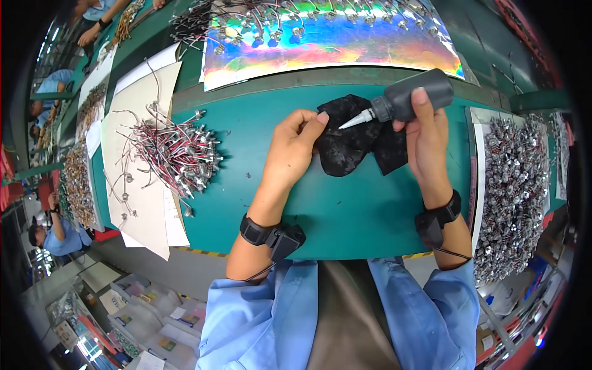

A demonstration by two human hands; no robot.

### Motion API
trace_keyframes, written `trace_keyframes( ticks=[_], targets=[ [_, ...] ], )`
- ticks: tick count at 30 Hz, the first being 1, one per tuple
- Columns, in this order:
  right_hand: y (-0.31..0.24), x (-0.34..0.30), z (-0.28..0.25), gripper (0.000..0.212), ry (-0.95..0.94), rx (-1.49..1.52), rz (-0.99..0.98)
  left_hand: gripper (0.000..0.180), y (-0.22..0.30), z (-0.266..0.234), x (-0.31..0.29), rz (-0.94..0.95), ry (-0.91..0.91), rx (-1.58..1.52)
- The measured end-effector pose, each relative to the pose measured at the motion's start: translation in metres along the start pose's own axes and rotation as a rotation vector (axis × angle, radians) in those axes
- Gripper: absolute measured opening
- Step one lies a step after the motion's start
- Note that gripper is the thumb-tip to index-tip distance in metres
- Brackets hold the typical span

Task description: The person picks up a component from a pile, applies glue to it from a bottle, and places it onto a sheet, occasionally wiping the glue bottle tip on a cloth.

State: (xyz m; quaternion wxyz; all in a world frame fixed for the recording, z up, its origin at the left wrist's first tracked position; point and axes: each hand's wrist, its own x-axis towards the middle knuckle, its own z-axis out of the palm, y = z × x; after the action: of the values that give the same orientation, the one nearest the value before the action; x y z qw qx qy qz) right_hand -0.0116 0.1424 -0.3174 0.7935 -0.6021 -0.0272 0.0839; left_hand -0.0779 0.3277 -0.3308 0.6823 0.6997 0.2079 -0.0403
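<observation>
Hands: left [295, 147] pins cloth [351, 139]; right [427, 139] tilts bottle [410, 98] over it.

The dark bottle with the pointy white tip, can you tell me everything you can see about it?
The squeeze bottle is dark grey and looks like soft plastic, with a rounded body, a grey collar and a thin white cone nozzle. It lies almost sideways, its tip aimed left and slightly down at the black cloth on the green table. The right hand holds it from below, one of its fingers laid across the body. The left hand pinches the cloth near the nozzle. No liquid shows.
</observation>
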Motion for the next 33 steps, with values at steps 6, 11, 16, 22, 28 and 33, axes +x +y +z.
trace_keyframes(
  ticks=[6,11,16,22,28,33],
  targets=[
    [0.022,0.001,0.002,0.026,0.065,-0.048,-0.005,0.018,-0.007,0.002,0.000,-0.056,-0.131,-0.340],
    [0.022,-0.003,0.003,0.024,0.030,-0.038,-0.013,0.013,-0.015,0.013,-0.003,0.040,-0.097,-0.198],
    [0.018,-0.002,-0.010,0.029,0.033,0.057,-0.012,0.010,-0.011,0.023,-0.006,0.298,-0.075,0.201],
    [0.011,0.006,-0.024,0.036,-0.051,0.098,0.118,0.010,-0.002,0.002,-0.011,0.647,-0.226,0.360],
    [-0.004,0.021,-0.053,0.034,-0.084,0.389,0.029,0.024,0.004,-0.040,-0.061,0.363,0.147,0.297],
    [-0.008,0.015,-0.041,0.035,0.076,0.351,-0.024,0.026,-0.011,-0.126,-0.106,0.394,0.893,0.579]
  ],
)
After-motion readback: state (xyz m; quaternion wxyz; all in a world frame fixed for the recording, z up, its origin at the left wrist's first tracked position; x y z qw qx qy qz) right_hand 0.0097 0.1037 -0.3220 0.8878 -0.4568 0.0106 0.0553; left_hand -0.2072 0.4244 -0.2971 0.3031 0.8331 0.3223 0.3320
